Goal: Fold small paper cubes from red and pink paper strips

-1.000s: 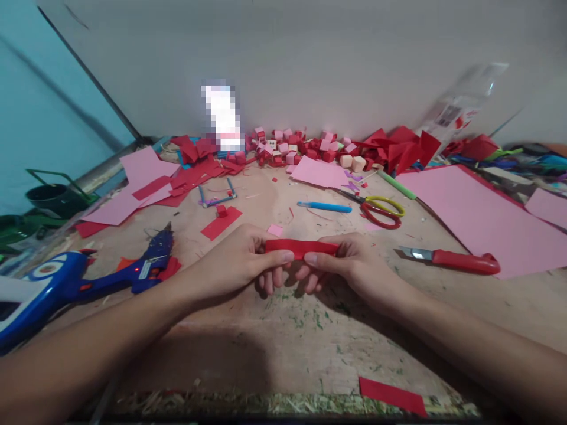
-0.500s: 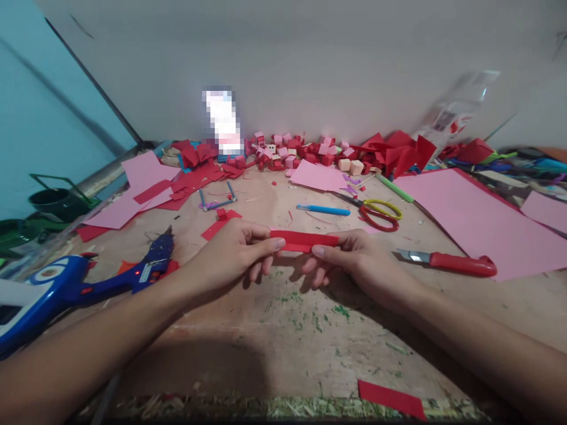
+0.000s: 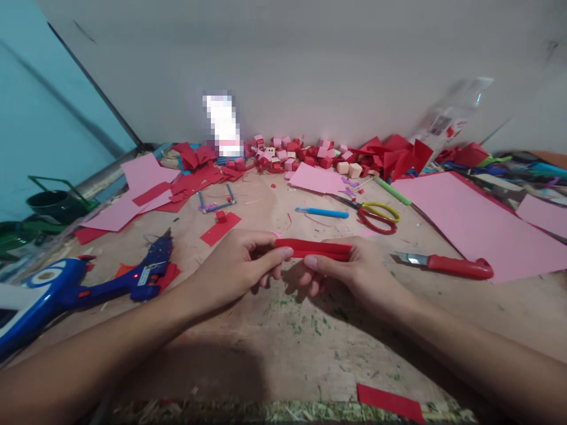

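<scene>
1. The fingers of the left hand [image 3: 241, 265] are pinching the left end of a red paper strip [image 3: 315, 249], thumb on the near face, while the right hand [image 3: 354, 273] is closing thumb and fingers on the right end; both hands are gripping it just above the wooden table [image 3: 283, 342], at the centre of the view.
2. The strip is showing a crease along its length and appears folded over, so the folding looks partly done; whether it is being glued or finished, I cannot tell.
3. A blue glue gun [image 3: 110, 283] is lying at 9 o'clock of the hands, its red light glowing.
4. A red-handled knife [image 3: 447, 264] is resting at 3 o'clock, near the right hand.
5. Scissors [image 3: 376, 213] and a blue pen [image 3: 321, 212] are lying at 1 and 12 o'clock.
6. Small red and pink cubes [image 3: 301, 153] are piling up along the wall at 12 o'clock, suggesting many pieces are already made; pink sheets [image 3: 469, 221] are lying uncut at 2 o'clock.
</scene>
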Demonstrator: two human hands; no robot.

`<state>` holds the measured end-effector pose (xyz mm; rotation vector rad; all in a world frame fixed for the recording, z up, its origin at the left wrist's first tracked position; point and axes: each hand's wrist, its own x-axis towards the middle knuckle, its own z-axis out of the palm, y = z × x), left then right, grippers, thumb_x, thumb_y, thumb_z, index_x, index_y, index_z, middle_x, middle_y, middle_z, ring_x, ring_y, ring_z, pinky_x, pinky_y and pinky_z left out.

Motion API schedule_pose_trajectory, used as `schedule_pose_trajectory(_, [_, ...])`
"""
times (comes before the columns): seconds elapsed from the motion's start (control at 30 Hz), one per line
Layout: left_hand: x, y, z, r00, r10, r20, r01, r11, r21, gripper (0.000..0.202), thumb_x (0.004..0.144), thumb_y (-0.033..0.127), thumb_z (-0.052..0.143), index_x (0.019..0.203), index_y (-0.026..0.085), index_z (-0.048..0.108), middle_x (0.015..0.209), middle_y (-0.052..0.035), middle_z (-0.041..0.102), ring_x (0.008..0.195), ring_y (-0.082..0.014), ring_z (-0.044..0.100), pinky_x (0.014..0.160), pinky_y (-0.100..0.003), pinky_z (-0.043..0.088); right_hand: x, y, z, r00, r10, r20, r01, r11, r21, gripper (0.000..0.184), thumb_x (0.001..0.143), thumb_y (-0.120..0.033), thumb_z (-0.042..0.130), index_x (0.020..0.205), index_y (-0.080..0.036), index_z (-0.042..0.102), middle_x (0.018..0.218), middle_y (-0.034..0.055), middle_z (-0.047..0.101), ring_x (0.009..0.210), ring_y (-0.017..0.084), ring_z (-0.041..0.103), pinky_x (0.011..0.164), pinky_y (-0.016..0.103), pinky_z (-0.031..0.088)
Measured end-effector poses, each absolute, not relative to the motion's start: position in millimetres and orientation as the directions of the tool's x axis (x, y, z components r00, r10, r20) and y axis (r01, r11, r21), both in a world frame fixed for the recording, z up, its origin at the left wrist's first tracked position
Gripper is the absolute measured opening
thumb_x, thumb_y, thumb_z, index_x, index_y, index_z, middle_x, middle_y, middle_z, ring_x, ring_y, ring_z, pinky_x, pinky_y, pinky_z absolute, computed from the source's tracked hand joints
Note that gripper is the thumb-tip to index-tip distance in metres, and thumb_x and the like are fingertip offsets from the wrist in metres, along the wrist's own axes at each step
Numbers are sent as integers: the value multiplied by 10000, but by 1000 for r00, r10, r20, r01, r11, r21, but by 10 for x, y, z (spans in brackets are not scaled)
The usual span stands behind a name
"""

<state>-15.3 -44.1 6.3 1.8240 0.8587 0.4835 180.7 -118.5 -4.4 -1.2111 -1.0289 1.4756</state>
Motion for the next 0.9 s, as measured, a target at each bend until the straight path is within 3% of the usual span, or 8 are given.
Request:
schedule_pose_trajectory(0.13, [-173, -390, 75, 640, 766, -54, 345, -224, 911, 379, 964, 393, 597, 665, 160, 610, 561, 9, 595, 451, -88, 525, 409, -173, 370, 1861, -1153, -69, -116, 975, -188, -186, -207, -961, 310, 845, -408, 797, 696, -135, 790, 658, 88, 763, 533, 142, 672, 559, 260, 522])
schedule_pose_trajectory(0.3, [-192, -345, 121, 607, 792, -64, 362, -203, 910, 396, 960, 405, 610, 647, 164, 583, 508, 28, 545, 421, -76, 484, 407, -170, 349, 1939, -1115, -82, -121, 972, -204, -223, -226, -948, 305, 836, -398, 811, 706, -125, 776, 681, 108, 777, 501, 132, 660, 524, 250, 497])
schedule_pose_trajectory(0.43, [-206, -323, 102, 643, 757, -117, 319, -126, 939, 381, 956, 407, 608, 668, 157, 603, 554, 10, 586, 457, -89, 528, 428, -177, 388, 1966, -1111, -104, -77, 981, -177, -199, -189, -962, 275, 836, -415, 816, 833, -141, 803, 763, 97, 795, 576, 141, 698, 563, 249, 526])
schedule_pose_trajectory(0.53, [-205, -317, 74, 685, 707, -175, 301, -57, 952, 351, 933, 400, 642, 691, 145, 636, 578, 0, 610, 478, -88, 534, 448, -178, 412, 1958, -1107, -108, -34, 986, -165, -130, -169, -977, 289, 836, -423, 816, 942, -155, 811, 680, 64, 771, 566, 150, 704, 554, 249, 527])
schedule_pose_trajectory(0.73, [-158, -334, 24, 660, 737, -144, 212, 1, 977, 259, 916, 352, 667, 1036, 137, 749, 653, -16, 683, 542, -108, 605, 515, -192, 518, 1921, -1106, -106, -52, 984, -170, -136, -175, -975, 281, 823, -420, 820, 885, -147, 805, 617, 64, 762, 544, 164, 719, 550, 250, 539])
schedule_pose_trajectory(0.9, [-141, -341, -3, 637, 760, -129, 197, 2, 980, 252, 927, 300, 643, 1057, 128, 772, 634, -15, 680, 490, -107, 607, 457, -189, 522, 1886, -1120, -148, -52, 981, -188, -264, -195, -945, 278, 800, -368, 855, 955, -145, 791, 676, 70, 779, 576, 170, 739, 558, 246, 557])
